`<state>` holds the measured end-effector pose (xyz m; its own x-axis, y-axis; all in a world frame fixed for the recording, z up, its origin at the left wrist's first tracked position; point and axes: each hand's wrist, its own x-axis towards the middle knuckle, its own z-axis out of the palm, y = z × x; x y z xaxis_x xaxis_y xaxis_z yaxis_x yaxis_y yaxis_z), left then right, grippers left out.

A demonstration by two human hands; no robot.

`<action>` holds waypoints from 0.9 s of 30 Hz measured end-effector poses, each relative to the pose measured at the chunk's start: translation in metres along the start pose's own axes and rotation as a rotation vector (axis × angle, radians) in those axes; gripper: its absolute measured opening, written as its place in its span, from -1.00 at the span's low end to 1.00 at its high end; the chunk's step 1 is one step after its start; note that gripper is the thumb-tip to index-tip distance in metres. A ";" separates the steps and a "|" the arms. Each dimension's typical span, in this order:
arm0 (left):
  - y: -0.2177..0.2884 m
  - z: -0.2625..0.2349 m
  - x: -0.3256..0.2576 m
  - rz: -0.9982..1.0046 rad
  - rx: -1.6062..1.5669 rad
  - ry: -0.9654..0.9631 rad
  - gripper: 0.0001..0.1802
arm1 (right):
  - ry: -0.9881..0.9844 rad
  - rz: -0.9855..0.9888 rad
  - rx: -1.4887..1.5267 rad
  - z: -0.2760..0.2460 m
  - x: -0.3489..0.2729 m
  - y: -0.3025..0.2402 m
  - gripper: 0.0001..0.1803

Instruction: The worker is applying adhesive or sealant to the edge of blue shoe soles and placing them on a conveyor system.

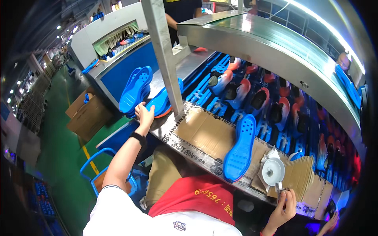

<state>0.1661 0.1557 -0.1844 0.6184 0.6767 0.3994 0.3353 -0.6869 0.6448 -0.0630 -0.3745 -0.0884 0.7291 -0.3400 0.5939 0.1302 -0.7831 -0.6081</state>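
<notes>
A person stands at a metal surface (173, 126) covered partly with flattened cardboard (204, 131), seen from above. The left hand (145, 115) reaches far left, fingers spread and resting on a stack of blue shoe soles (159, 103) lying at the left end of the surface; more blue soles (136, 88) lean just behind it. The right hand (284, 206), near and to the right, is closed around the handle of a brush (278, 188) standing in a small white pot (273, 171). A single blue sole (240, 147) lies tread-up on the cardboard between the two hands, apart from both. Beyond it, shoes (240, 92) ride on a blue conveyor (204, 90). To lift well, the left hand should likely close on just the top sole by its edge and keep the stack from sliding.
</notes>
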 end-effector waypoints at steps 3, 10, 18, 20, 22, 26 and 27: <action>-0.017 0.000 0.032 -0.306 -0.126 -0.211 -0.16 | 0.006 -0.080 0.007 0.004 -0.001 -0.002 -0.94; 0.006 -0.032 0.060 -0.404 -0.218 -0.673 -0.51 | -0.005 -0.148 -0.109 -0.002 0.007 -0.026 -0.93; -0.057 -0.056 0.091 -0.004 0.277 0.279 -0.17 | -0.051 -0.165 -0.103 0.004 0.006 -0.029 -0.93; -0.096 -0.071 0.119 -0.281 0.147 0.097 0.03 | -0.070 -0.152 -0.079 0.006 0.008 -0.033 -0.92; -0.103 -0.080 0.127 -0.486 -0.361 -0.276 0.12 | -0.064 -0.153 -0.097 0.008 0.008 -0.036 -0.92; -0.104 -0.073 0.123 -0.673 -0.553 -0.499 0.09 | -0.078 -0.148 -0.138 0.009 0.005 -0.039 -0.92; -0.110 -0.074 0.126 -0.674 -0.554 -0.494 0.09 | -0.079 -0.150 -0.134 0.008 0.005 -0.041 -0.92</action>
<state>0.1549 0.3364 -0.1570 0.6891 0.6074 -0.3952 0.4240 0.1044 0.8996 -0.0594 -0.3398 -0.0649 0.7593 -0.1769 0.6262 0.1545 -0.8858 -0.4375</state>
